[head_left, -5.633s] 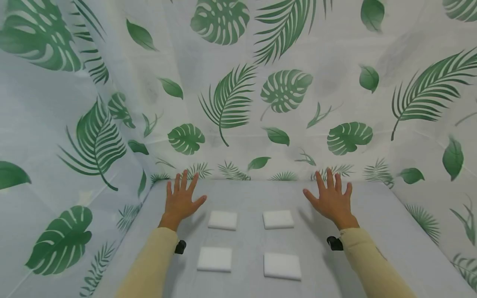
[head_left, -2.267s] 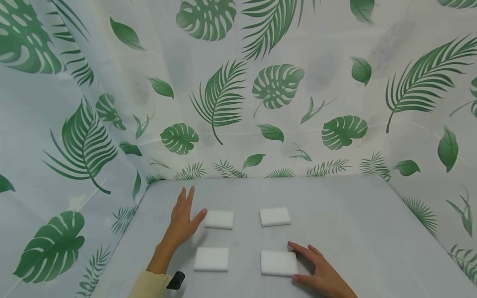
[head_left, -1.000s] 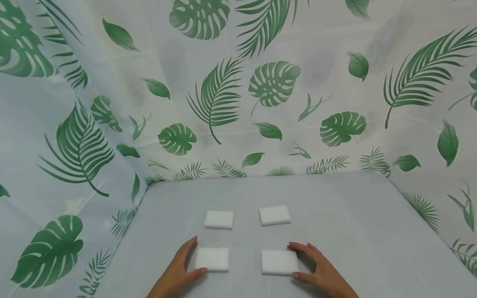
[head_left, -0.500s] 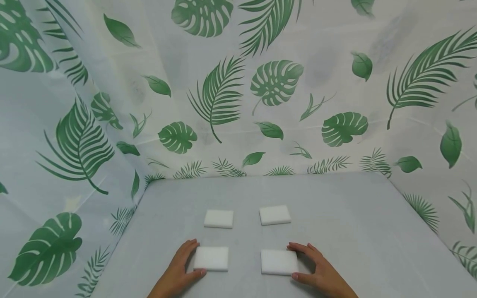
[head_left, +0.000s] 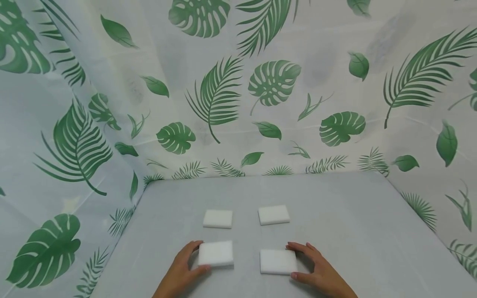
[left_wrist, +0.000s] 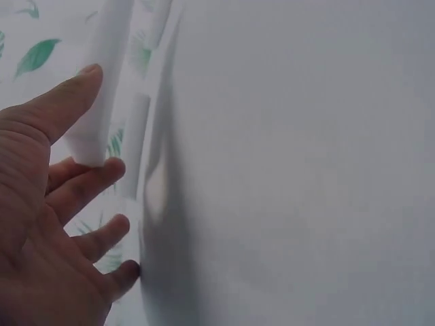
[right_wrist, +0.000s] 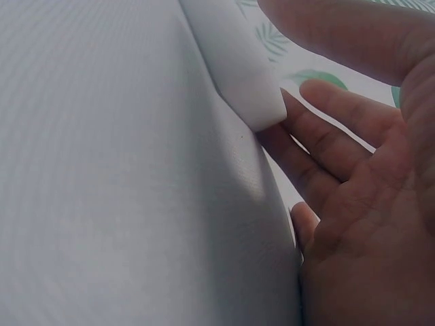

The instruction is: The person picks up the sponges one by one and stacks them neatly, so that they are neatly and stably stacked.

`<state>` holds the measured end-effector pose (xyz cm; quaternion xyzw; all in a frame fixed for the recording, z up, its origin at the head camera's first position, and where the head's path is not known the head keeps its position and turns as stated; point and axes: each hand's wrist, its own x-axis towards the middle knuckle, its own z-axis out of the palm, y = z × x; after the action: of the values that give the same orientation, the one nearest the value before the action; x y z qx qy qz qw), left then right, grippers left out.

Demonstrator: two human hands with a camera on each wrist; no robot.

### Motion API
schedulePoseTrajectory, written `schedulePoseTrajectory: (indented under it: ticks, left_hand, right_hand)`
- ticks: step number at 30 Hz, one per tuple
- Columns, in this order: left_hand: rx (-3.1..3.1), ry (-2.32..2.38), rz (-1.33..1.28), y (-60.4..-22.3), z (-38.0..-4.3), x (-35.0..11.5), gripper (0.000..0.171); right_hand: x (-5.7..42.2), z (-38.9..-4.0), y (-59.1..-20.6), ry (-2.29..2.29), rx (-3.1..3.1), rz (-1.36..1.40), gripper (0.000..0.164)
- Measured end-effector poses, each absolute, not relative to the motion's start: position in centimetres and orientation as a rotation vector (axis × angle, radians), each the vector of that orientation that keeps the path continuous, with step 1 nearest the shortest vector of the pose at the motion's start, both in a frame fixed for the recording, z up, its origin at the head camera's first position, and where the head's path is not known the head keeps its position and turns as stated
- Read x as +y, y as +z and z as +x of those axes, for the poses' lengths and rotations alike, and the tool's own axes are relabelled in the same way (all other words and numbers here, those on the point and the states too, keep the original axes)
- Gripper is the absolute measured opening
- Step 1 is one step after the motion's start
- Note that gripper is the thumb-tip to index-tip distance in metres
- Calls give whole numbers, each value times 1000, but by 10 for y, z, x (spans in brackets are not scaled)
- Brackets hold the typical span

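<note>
My left hand (head_left: 182, 269) pinches a white, rectangular sponge (head_left: 216, 253) by its left end, thumb at the near edge and fingers at the far edge. In the left wrist view this sponge (left_wrist: 112, 81) is raised off the table, standing between thumb and fingers. At the near right, my right hand (head_left: 316, 271) grips a second white sponge (head_left: 277, 261) at its right end, thumb on the near corner and fingers on the far one. That sponge (right_wrist: 238, 68) lies low at the table surface in the right wrist view.
Two more white sponges lie farther back, one on the left (head_left: 218, 219) and one on the right (head_left: 273, 215). The grey-white table (head_left: 335, 207) meets leaf-printed curtains (head_left: 223, 157) along its back and sides.
Both hands came down from the back of the table, right first, to the near sponges. In the last half second, the left hand has lifted its sponge slightly and shifted it right.
</note>
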<state>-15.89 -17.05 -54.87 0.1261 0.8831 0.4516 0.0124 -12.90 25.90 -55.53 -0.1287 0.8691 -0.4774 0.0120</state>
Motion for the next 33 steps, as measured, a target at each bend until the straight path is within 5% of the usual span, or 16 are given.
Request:
schedulePoseTrajectory:
  ticks: [33]
  left_hand:
    - [2610,1485,664,-547,-161,-66,71]
  right_hand:
    - [257,-128,-559,-1541,2703,-443,72]
